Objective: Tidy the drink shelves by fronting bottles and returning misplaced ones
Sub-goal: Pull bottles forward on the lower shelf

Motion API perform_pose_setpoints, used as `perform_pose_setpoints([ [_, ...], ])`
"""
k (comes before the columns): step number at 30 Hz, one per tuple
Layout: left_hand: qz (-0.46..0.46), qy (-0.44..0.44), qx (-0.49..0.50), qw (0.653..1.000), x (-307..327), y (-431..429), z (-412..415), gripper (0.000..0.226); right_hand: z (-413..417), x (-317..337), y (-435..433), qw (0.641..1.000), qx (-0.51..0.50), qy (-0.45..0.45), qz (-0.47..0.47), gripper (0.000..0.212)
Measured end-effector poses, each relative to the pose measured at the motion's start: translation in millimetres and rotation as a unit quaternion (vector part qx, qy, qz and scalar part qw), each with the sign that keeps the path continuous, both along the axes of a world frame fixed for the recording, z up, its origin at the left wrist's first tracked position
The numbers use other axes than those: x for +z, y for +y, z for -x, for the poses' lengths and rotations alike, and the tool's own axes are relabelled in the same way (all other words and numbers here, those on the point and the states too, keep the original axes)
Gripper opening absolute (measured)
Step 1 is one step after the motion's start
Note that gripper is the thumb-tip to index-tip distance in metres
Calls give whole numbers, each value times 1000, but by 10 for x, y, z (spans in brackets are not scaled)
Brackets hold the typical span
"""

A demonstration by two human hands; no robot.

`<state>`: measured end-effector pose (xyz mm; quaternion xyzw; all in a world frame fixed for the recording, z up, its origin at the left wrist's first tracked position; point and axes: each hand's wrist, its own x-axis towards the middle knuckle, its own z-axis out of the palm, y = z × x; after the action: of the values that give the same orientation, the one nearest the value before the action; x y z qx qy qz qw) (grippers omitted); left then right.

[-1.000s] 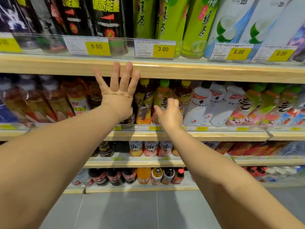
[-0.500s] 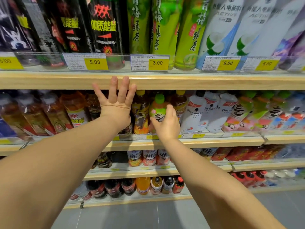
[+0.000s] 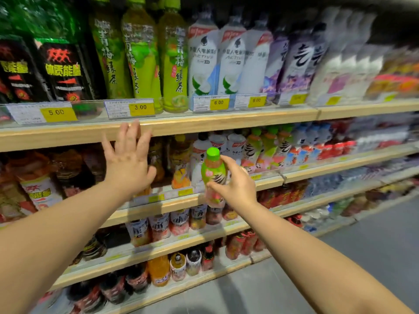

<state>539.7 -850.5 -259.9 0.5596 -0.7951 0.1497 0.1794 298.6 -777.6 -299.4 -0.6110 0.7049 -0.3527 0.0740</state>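
Grips a green-capped bottle (image 3: 213, 175) in the right hand (image 3: 235, 189), thumb on the near side, fingers curled round the label, pinching it at mid-body. Holds it upright in the air just in front of the front edge of the second shelf (image 3: 317, 172), off the board and out of any row, cap level with the necks of the white bottles (image 3: 217, 143) behind it. Bears a green and pink label with a black brush stroke, much like the green-capped row (image 3: 267, 146) standing further toward the right end of that same shelf.

Holds the left hand (image 3: 127, 164) up flat, fingers straight and spread, gripping nothing, palm toward the shelving. Covers part of the dark bottles (image 3: 74, 168) toward the left end of the second shelf, fingertips overlapping the front edge of the top shelf (image 3: 204, 124). Cannot tell whether it touches wood or bottle. Between the two hands, amber yellow-capped bottles (image 3: 181, 159) at the second shelf's front edge.

Along the top shelf, from its left end: black energy bottles (image 3: 65, 71), green tea bottles (image 3: 140, 53), white-and-blue bottles (image 3: 204, 60), then purple-and-white bottles (image 3: 299, 57), blurred toward the right end. Behind a clear strip on its front edge, yellow price tags reading 5.00 (image 3: 56, 112), 3.00 (image 3: 140, 107), 6.00 (image 3: 218, 102) and 6.00 (image 3: 256, 100).

Lower down, two more shelves of small bottles, and grey floor (image 3: 362, 257) at the bottom right.
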Motion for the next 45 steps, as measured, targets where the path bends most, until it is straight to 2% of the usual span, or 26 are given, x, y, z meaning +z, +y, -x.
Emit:
perform_pose_setpoints([
  [3, -12, -52, -61, 997, 91, 12, 553, 97, 452, -54, 152, 999, -33, -24, 19, 69],
  [7, -18, -50, -53, 997, 208, 1, 1265, 94, 1073, -51, 203, 995, -68, -54, 39, 71],
  [13, 35, -120, -72, 990, 221, -179, 2129, 95, 1886, 10, 69, 991, -55, -102, 68, 71],
  [15, 40, -112, -73, 990, 100, -249, 2372, 102, 2096, -7, -11, 991, -44, -103, 72, 71],
  [20, 86, -65, -28, 994, -220, -489, 2555, 136, 2445, -184, -259, 982, -35, -161, 89, 73],
  [24, 120, -57, -31, 991, -283, -621, 2618, 143, 2554, -341, -495, 973, -15, -211, 97, 73],
  [32, 205, -49, -43, 977, -387, -742, 2595, 146, 2622, -392, -849, 972, 6, -208, 107, 73],
  [37, 265, -50, -56, 961, -444, -818, 2604, 121, 2604, -432, -1016, 984, -5, -165, 68, 71],
  [45, 281, -56, -45, 957, -487, -856, 2581, 106, 2465, -395, -1204, 995, -75, -57, 25, 54],
])
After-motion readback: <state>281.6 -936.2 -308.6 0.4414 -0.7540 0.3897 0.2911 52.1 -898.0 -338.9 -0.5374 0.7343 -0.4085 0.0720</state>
